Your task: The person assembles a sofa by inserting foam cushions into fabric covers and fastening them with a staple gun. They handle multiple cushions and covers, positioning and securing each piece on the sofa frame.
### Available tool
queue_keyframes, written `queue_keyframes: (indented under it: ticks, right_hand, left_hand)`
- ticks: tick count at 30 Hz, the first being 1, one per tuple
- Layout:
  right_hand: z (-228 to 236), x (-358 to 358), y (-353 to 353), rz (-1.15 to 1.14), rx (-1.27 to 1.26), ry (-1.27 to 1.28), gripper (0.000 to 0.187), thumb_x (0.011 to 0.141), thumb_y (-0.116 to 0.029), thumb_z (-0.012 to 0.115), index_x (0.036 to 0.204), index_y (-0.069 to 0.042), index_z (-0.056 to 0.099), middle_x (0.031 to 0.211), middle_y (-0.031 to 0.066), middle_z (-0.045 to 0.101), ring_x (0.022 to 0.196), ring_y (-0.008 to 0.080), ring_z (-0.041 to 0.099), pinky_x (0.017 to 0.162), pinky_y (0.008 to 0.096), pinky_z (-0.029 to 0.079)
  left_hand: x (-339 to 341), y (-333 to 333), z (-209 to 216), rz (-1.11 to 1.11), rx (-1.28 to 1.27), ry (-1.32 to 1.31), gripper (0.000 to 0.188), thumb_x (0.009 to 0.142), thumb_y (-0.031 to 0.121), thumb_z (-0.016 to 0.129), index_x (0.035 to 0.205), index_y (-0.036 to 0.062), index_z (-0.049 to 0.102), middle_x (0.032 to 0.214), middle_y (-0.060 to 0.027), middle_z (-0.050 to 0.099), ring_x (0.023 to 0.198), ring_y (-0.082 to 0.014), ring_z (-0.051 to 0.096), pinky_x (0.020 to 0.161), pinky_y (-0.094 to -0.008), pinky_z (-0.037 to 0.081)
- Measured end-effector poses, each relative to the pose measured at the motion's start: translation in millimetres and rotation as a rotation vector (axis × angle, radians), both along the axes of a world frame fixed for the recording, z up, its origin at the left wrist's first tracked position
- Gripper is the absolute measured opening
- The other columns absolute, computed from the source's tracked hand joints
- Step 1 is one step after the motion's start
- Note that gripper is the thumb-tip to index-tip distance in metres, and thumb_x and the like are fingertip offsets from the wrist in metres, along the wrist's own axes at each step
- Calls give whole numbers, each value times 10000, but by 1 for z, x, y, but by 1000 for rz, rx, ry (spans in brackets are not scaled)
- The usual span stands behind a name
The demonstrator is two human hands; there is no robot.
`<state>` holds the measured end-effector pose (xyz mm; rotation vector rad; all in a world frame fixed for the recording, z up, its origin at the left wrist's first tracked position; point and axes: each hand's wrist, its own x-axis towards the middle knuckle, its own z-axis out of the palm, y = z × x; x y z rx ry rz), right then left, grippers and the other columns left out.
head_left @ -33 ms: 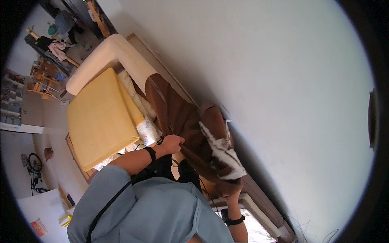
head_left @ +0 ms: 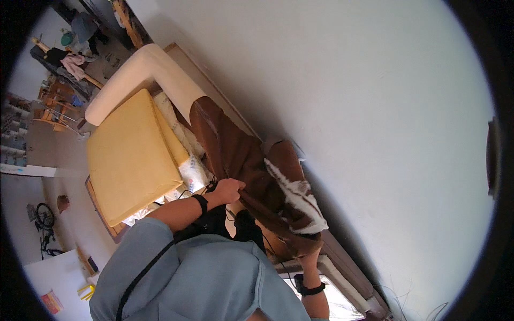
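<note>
A brown sofa cover [head_left: 246, 155], suede-like in look, is drawn partway over the back of a sofa with cream foam padding [head_left: 171, 80]. My left hand [head_left: 229, 191] is closed on a gathered fold at the cover's near edge. Farther right and lower, my right hand [head_left: 309, 258] grips the cover's bottom end, its fingertips mostly hidden by the cloth. Between the hands the cover hangs stretched and creased. A ragged white patch of its underside [head_left: 300, 203] shows near the wall side.
Yellow foam cushions [head_left: 134, 160] lie stacked on the sofa seat at left, with white printed plastic wrap [head_left: 193, 174] beneath. A pale wall [head_left: 375, 107] runs close along the right side. A bicycle [head_left: 45, 227] stands far left. Thin black cords hang near my body.
The white underside flap and the lower end of the cover have shifted slightly down and right. My right hand has moved a little with it; the left keeps its hold.
</note>
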<state>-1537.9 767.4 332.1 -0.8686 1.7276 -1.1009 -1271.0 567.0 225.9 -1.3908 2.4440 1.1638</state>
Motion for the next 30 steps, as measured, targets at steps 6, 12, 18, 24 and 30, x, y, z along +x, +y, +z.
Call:
queue_keyframes:
  ticks: [6,12,18,24,30]
  right_hand:
    - [0,-77,9,258,414,890,496,720,-73,653,1180,-11,479,1133,164,543,1043,332,507,900,415,414]
    - [24,47,-134,385,164,973,532,744,-95,650,1222,14,443,1232,220,466,1134,382,444,991,461,327]
    - [-136,149,-216,624,564,687,592,780,-201,669,1279,4,424,1216,227,493,1084,356,492,953,433,376]
    - [-141,151,-243,267,697,-151,432,875,-172,561,1251,21,472,1164,177,548,1021,299,539,859,382,427]
    - [-76,174,-263,-6,747,-428,465,863,-175,574,1260,33,447,1215,173,528,1060,305,521,914,390,413]
  left_hand:
    - [-36,-6,-34,-9,17,189,218,713,87,631,902,64,526,849,-153,585,812,-376,554,702,-465,444]
    - [-35,-42,-36,38,186,292,196,682,66,621,850,64,521,806,-164,570,802,-366,549,697,-453,435]
    - [11,-89,-33,140,372,450,152,743,44,599,842,48,484,727,-122,510,713,-300,525,660,-406,417]
    - [84,-74,-129,1100,-90,543,257,838,97,586,1058,42,466,996,-124,503,941,-223,522,840,-339,420]
    - [37,-58,-185,1906,194,778,364,934,244,471,1207,13,405,1202,-198,434,1082,-339,463,955,-394,380]
